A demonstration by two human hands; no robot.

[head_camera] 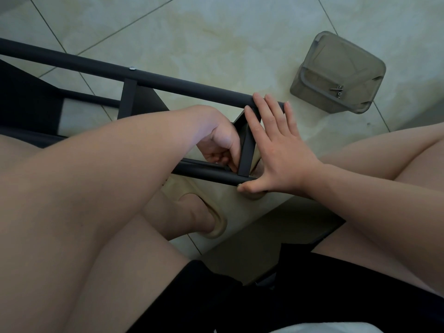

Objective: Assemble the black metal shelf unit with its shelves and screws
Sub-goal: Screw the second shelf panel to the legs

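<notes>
Right hand [281, 150] spread flat, bracing both tubes [182, 83]; left hand [219, 143] curled at shelf [247, 140] joint, probably pinching a screw. Steel looks stiff; grip tubes.

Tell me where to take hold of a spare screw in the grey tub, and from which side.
Pinch one screw across its shaft, reaching straight down through the open top of the grey tub. The screws lie flat on the tub's floor with walls all round, so coming in from the side is probably blocked. Fingertips from above should be able to lift one out.
</notes>
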